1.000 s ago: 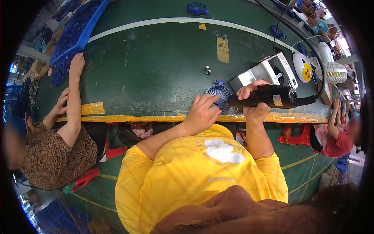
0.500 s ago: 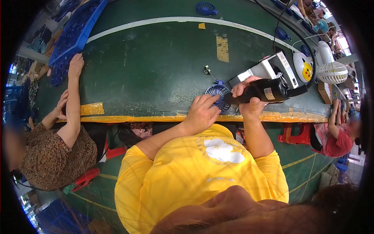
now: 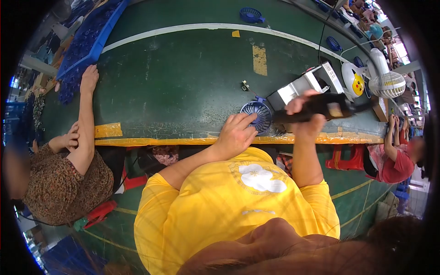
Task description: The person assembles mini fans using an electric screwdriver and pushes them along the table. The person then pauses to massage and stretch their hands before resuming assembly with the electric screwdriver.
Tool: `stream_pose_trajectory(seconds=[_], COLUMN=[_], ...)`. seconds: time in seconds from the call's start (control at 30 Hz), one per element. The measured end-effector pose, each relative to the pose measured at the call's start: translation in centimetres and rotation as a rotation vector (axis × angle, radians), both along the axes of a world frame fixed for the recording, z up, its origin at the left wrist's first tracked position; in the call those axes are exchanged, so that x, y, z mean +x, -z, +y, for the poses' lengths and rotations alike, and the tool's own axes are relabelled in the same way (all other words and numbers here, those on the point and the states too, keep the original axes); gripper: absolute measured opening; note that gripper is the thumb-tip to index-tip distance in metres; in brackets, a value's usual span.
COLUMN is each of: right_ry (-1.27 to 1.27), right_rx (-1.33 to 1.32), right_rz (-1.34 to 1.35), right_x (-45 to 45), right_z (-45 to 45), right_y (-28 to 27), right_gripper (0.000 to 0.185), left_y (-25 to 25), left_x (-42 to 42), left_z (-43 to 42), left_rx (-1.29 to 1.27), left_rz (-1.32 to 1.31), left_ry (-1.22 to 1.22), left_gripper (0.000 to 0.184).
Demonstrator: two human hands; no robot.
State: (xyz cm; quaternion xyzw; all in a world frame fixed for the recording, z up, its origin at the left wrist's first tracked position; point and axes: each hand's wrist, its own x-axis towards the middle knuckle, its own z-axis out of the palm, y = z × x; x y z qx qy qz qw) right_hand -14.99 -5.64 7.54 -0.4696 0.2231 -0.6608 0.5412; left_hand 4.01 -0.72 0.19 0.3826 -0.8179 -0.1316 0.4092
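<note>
A small round blue fan casing (image 3: pixel 262 120) with ribs lies on the green table near its front edge. My left hand (image 3: pixel 237 136) grips its left side, fingertips over the rim and ribs. Blurred by motion, my right hand (image 3: pixel 311 127) is wrapped around a black electric screwdriver (image 3: pixel 321 107), held sideways. The tool's tip end points left, just right of the casing and apart from it. Behind the casing rests a small circuit piece with a wire (image 3: pixel 246 85).
A grey-white box-like fixture (image 3: pixel 300 89) stands behind the screwdriver. Farther right are a yellow-faced white item (image 3: pixel 354 81) and a white fan (image 3: pixel 387 85). Another blue casing (image 3: pixel 250 15) lies at the back. A blue tray (image 3: pixel 94 48) and a co-worker's arm (image 3: pixel 85 117) are at left.
My right hand has pulled the electric screwdriver rightward, away from the fan casing. My left hand stays on the casing, almost unmoved.
</note>
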Motion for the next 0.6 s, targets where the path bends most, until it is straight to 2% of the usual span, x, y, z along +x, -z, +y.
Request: stream_pose_trajectory(seconds=[0.17,0.27,0.53,0.57,0.6], right_ry=[0.289,0.338,0.127,0.158,0.107], right_rx=[-0.155,-0.195,-0.044,-0.020,-0.040], right_rz=[0.083,0.134,0.010,0.107,0.073], right_x=[-3.2,-3.3,-1.5,-0.8,0.0], right_z=[0.2,0.1,-0.3,-0.2,-0.2], right_y=[-4.5,-4.6,-3.3,-2.9,-2.5], right_gripper=[0.076,0.072,0.069,0.075,0.074], left_y=[0.0,1.0,1.0,1.1,1.1], left_x=[0.1,0.0,0.2,0.3,0.3], left_z=[1.0,1.1,0.7,0.7,0.7], left_rx=[-0.129,-0.044,-0.069,-0.066,-0.071], left_rz=[-0.102,-0.100,-0.049,-0.047,-0.047], left_ry=[-0.030,0.046,0.099,0.101,0.099], left_gripper=[0.017,0.019,0.016,0.016,0.016])
